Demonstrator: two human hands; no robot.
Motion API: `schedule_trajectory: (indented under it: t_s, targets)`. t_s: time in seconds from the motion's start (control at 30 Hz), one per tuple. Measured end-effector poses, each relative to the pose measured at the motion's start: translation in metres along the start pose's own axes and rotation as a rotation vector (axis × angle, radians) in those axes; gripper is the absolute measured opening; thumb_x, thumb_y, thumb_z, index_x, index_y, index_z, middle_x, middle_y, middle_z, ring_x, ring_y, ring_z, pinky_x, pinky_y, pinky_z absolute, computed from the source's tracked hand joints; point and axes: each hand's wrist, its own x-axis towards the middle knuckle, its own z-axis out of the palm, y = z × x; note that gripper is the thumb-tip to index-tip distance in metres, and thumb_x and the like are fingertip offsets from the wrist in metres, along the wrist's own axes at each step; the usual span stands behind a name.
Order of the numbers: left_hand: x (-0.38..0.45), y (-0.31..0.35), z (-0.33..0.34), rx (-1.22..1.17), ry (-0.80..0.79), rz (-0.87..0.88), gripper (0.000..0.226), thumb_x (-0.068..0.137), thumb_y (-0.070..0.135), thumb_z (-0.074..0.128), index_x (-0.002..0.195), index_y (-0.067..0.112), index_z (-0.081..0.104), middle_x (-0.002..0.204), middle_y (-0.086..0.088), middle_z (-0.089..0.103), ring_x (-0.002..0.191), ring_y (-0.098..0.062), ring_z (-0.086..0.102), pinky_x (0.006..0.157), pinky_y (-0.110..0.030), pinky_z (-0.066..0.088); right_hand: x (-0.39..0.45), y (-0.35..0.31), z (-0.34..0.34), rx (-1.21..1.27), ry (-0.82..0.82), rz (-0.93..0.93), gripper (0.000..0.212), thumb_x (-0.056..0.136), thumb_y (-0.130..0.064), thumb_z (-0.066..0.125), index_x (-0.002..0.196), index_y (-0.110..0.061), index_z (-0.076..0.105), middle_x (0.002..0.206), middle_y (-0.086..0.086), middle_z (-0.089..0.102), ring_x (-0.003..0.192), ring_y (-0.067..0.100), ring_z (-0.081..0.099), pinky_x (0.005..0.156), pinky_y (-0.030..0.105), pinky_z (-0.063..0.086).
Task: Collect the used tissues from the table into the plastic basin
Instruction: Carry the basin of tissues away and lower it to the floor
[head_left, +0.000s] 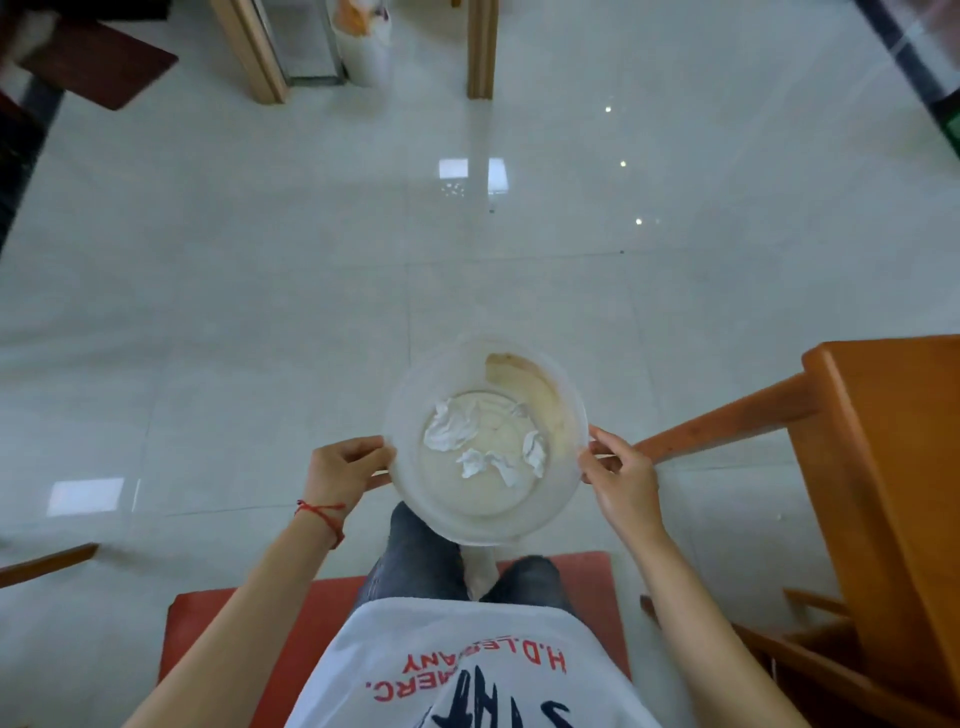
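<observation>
A round translucent plastic basin (410, 374) hangs above my knees, held level over the floor. My left hand (340, 467) grips its left rim and my right hand (621, 470) grips its right rim. Inside lie several crumpled white tissues (449, 431), bunched near the middle and right of the bottom. A brownish stain marks the basin's far right wall. I sit on a red seat, my legs below the basin.
An orange wooden table (883, 441) stands at my right, its edge close to my right hand. Glossy pale floor tiles (311, 260) spread ahead. A white bin (363, 47) and wooden door frames stand far ahead. A dark red mat (98, 67) lies at the far left.
</observation>
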Motion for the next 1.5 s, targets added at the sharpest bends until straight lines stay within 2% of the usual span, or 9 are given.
schedule_trajectory:
  t_s: [0.07, 0.23, 0.33, 0.5, 0.77, 1.03, 1.2, 1.37, 1.5]
  targets:
    - [0.027, 0.021, 0.009, 0.013, -0.012, 0.014, 0.021, 0.082, -0.003, 0.059, 0.102, -0.007, 0.064, 0.081, -0.006, 0.065, 0.071, -0.017, 0.061, 0.05, -0.012, 0.055, 0.026, -0.014, 0.002, 0.009, 0.018, 0.004, 0.035, 0.084, -0.011, 0.062, 0.118, -0.009, 0.06, 0.084, -0.004, 0.062, 0.08, 0.027, 0.061, 0.083, 0.043, 0.054]
    - [0.105, 0.075, 0.031, 0.05, -0.065, 0.029, 0.025, 0.081, -0.002, 0.061, 0.105, -0.01, 0.064, 0.096, -0.019, 0.066, 0.073, -0.022, 0.062, 0.055, -0.016, 0.057, 0.1, -0.049, 0.013, 0.037, 0.094, 0.018, 0.033, 0.083, -0.01, 0.063, 0.116, -0.007, 0.061, 0.083, 0.002, 0.064, 0.079, 0.03, 0.061, 0.086, 0.052, 0.052]
    - [0.153, 0.114, 0.045, 0.088, -0.097, 0.05, 0.025, 0.081, -0.001, 0.061, 0.104, -0.009, 0.064, 0.096, -0.018, 0.066, 0.073, -0.02, 0.062, 0.056, -0.015, 0.057, 0.144, -0.075, 0.022, 0.057, 0.12, 0.033, 0.033, 0.084, -0.013, 0.063, 0.116, -0.01, 0.062, 0.088, 0.006, 0.066, 0.084, 0.033, 0.064, 0.086, 0.051, 0.053]
    - [0.223, 0.182, 0.067, 0.125, -0.164, 0.055, 0.024, 0.08, -0.002, 0.062, 0.103, -0.009, 0.064, 0.082, -0.009, 0.066, 0.071, -0.019, 0.062, 0.055, -0.015, 0.057, 0.204, -0.114, 0.032, 0.091, 0.189, 0.07, 0.033, 0.085, -0.014, 0.063, 0.117, -0.012, 0.061, 0.092, 0.008, 0.066, 0.085, 0.029, 0.064, 0.086, 0.049, 0.054]
    - [0.303, 0.258, 0.126, 0.221, -0.259, 0.085, 0.022, 0.079, -0.001, 0.063, 0.099, -0.007, 0.067, 0.085, -0.011, 0.066, 0.072, -0.02, 0.062, 0.054, -0.015, 0.057, 0.28, -0.146, 0.022, 0.149, 0.295, 0.139, 0.033, 0.085, -0.015, 0.062, 0.118, -0.013, 0.06, 0.096, 0.008, 0.065, 0.087, 0.029, 0.063, 0.086, 0.043, 0.055]
    - [0.369, 0.325, 0.241, 0.343, -0.408, 0.106, 0.021, 0.079, -0.002, 0.063, 0.099, -0.006, 0.067, 0.078, -0.004, 0.066, 0.07, -0.018, 0.062, 0.053, -0.015, 0.057, 0.366, -0.153, -0.028, 0.24, 0.454, 0.224, 0.033, 0.085, -0.016, 0.062, 0.118, -0.015, 0.06, 0.092, 0.006, 0.064, 0.085, 0.029, 0.063, 0.083, 0.036, 0.053]
    - [0.391, 0.368, 0.314, 0.426, -0.493, 0.151, 0.024, 0.079, -0.002, 0.063, 0.102, -0.009, 0.065, 0.092, -0.015, 0.066, 0.077, -0.024, 0.061, 0.054, -0.014, 0.057, 0.399, -0.158, -0.063, 0.339, 0.568, 0.267, 0.033, 0.085, -0.011, 0.061, 0.118, -0.012, 0.06, 0.084, -0.004, 0.062, 0.081, 0.027, 0.061, 0.085, 0.039, 0.053]
    - [0.402, 0.402, 0.39, 0.521, -0.637, 0.18, 0.023, 0.079, -0.002, 0.062, 0.102, -0.008, 0.065, 0.08, -0.004, 0.065, 0.071, -0.017, 0.061, 0.05, -0.012, 0.055, 0.42, -0.159, -0.096, 0.401, 0.711, 0.331, 0.033, 0.086, -0.013, 0.061, 0.119, -0.012, 0.06, 0.09, 0.004, 0.064, 0.085, 0.031, 0.064, 0.085, 0.039, 0.054]
    - [0.408, 0.423, 0.453, 0.615, -0.754, 0.209, 0.025, 0.08, -0.001, 0.063, 0.103, -0.008, 0.064, 0.092, -0.013, 0.066, 0.074, -0.017, 0.062, 0.053, -0.014, 0.056, 0.436, -0.158, -0.122, 0.437, 0.823, 0.388, 0.033, 0.086, -0.014, 0.061, 0.119, -0.012, 0.06, 0.087, 0.002, 0.064, 0.084, 0.029, 0.063, 0.081, 0.034, 0.053]
